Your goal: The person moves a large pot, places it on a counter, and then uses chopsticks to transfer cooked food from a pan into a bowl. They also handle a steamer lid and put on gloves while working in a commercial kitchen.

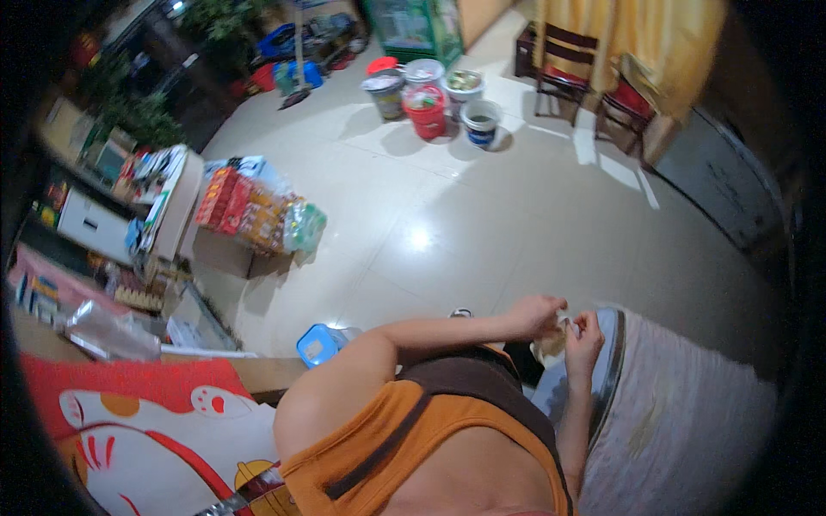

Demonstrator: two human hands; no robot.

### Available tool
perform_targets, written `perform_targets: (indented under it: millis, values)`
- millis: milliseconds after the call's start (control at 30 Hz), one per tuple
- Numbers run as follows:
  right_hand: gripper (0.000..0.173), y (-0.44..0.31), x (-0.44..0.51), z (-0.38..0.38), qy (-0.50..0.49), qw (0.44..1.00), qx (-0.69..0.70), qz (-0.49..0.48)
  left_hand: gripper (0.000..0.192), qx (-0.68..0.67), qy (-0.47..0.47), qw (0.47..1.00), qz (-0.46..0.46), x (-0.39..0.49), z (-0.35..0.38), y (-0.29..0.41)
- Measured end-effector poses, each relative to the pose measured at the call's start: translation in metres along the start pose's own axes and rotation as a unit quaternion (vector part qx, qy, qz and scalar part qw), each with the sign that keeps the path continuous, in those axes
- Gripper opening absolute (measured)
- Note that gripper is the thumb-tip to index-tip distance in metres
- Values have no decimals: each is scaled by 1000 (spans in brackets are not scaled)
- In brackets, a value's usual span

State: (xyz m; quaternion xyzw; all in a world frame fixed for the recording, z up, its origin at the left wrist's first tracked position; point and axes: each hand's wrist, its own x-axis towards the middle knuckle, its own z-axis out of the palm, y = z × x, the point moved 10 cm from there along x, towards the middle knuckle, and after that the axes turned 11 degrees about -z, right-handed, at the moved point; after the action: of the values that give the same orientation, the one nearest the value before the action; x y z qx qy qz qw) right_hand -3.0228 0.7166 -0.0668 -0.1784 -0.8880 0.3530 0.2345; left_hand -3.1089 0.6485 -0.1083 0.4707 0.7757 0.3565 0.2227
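Observation:
My left hand (pixel 541 317) reaches across in front of my body, its fingertips pinching at a small whitish, soft-looking piece (pixel 568 324). From the other side, my right hand (pixel 584 332) grips the same piece between thumb and fingers. What the piece is made of is too small and blurred to tell. Just below the hands a pale beige thing (pixel 548 346) shows, partly hidden by my left hand and the dark brown part of my clothes. Close to my right forearm stands a surface covered with a whitish cloth (pixel 697 400), which has a pale yellowish patch on it.
Several buckets, a red one (pixel 425 115) among them, stand on the tiled floor ahead. Two wooden chairs (pixel 568 61) are by the yellow curtain (pixel 635 39). At left are packaged goods (pixel 258 209) and a cluttered desk (pixel 181 200). A blue-lidded container (pixel 318 344) is near my left elbow.

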Motion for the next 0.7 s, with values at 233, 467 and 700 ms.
perform_targets:
  millis: [233, 467, 700]
  values:
    - [16, -17, 26, 25, 24, 979, -201, -36, 23, 97, 17, 991, -92, 10, -6, -44]
    - [26, 123, -31, 81, -30, 919, 150, 365, 14, 17, 83, 989, -119, 33, -27, -96]
    - [8, -11, 2, 79, 95, 993, 37, 55, 17, 4, -63, 976, -210, 30, 14, -132]
